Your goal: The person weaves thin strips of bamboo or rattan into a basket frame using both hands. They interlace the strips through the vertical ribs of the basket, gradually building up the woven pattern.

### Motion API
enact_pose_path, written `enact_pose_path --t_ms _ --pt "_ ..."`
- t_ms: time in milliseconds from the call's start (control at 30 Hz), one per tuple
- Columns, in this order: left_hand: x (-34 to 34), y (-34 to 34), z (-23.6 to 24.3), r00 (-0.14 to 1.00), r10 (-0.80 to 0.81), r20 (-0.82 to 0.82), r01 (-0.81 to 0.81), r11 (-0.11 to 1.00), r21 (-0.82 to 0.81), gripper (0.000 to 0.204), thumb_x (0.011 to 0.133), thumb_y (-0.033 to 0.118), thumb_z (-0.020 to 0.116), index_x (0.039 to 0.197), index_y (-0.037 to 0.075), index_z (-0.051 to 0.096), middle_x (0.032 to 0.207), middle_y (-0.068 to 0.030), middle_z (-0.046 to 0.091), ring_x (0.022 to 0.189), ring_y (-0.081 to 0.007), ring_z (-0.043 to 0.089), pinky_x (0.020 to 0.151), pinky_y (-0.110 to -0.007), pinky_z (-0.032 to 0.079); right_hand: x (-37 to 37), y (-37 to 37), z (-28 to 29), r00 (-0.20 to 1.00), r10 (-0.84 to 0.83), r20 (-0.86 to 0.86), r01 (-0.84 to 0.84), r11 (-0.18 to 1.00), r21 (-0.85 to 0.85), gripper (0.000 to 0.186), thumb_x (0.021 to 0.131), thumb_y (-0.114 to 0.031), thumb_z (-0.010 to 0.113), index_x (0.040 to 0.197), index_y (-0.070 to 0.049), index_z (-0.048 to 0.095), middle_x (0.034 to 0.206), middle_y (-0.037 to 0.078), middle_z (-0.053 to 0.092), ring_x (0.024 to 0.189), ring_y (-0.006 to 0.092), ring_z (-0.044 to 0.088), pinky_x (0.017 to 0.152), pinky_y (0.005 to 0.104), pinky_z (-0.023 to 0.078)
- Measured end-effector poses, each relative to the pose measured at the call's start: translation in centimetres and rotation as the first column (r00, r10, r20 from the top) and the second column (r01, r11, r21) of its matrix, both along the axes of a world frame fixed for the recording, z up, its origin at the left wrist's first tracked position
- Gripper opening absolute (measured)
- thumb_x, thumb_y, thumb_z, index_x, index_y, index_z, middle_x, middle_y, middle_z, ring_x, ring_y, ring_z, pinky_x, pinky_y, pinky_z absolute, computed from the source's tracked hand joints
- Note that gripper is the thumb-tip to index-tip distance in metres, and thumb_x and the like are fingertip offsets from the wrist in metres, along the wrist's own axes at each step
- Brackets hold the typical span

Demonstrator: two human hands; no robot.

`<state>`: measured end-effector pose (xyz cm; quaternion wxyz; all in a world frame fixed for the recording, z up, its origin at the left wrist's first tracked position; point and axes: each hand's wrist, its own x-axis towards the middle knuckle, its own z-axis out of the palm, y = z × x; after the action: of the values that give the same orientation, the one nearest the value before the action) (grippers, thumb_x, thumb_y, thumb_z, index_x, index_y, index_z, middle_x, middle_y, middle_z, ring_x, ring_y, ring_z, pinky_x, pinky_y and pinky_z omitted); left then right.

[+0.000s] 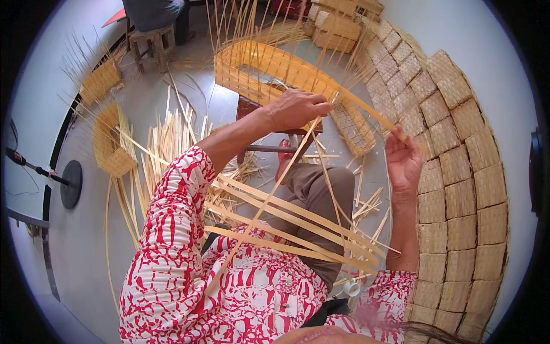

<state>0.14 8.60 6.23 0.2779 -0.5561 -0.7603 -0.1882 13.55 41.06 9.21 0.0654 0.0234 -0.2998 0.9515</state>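
Observation:
A half-woven yellow basket [258,57] with tall upright stakes sits on a reddish-brown wooden stool [246,109] in front of me. My left hand [298,109] is closed at the basket's near side, its fingers on a thin strip that slants down toward my lap. A wide flat strip [364,106] runs from the basket's rim out to the right. My right hand [404,157] pinches this strip near its far end, palm turned up. Several pale flat strips [286,215] lie across my lap, above my trouser legs.
Finished woven baskets [458,200] stand stacked along the right wall. Two unfinished baskets, one nearer [112,140] and one farther [102,80], rest at the left by loose strips [172,137]. A black round stand base [71,183] is far left. Another person sits on a wooden stool [153,46] behind.

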Motion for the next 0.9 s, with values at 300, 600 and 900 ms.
enact_pose_path --t_ms 300,600,900 --pt "-3.2 0.2 1.6 0.986 -0.019 0.166 -0.007 0.988 0.155 0.017 0.091 0.021 0.067 0.105 0.011 0.067 0.093 -0.0071 0.071 0.087 -0.0265 0.071 0.073 -0.036 0.056 -3.4 -0.2 -7.5 0.986 -0.028 0.166 0.039 0.997 -0.063 0.028 0.098 -0.011 0.048 0.115 0.009 0.056 0.121 0.025 0.064 0.118 0.0367 0.061 0.106 0.0485 0.050" --pt "-9.7 -4.3 2.8 0.661 -0.245 0.709 -0.492 0.572 0.656 0.053 0.084 0.033 0.079 0.122 0.001 0.061 0.111 -0.0112 0.068 0.101 -0.0174 0.065 0.086 -0.032 0.054 -3.7 -0.1 -8.3 0.986 -0.017 0.168 0.041 0.989 -0.139 0.032 0.097 -0.010 0.048 0.119 0.013 0.054 0.122 0.025 0.063 0.119 0.0365 0.061 0.106 0.0479 0.051" --pt "-9.0 -7.9 -6.8 0.831 0.438 0.342 -0.548 0.751 0.370 0.021 0.090 0.011 0.055 0.104 0.006 0.070 0.099 -0.0169 0.069 0.095 -0.0381 0.066 0.080 -0.048 0.052 -2.3 -1.5 -9.2 0.980 0.062 0.191 -0.019 0.976 -0.218 0.031 0.096 -0.008 0.047 0.117 0.013 0.056 0.121 0.025 0.065 0.118 0.0363 0.062 0.106 0.0487 0.050"
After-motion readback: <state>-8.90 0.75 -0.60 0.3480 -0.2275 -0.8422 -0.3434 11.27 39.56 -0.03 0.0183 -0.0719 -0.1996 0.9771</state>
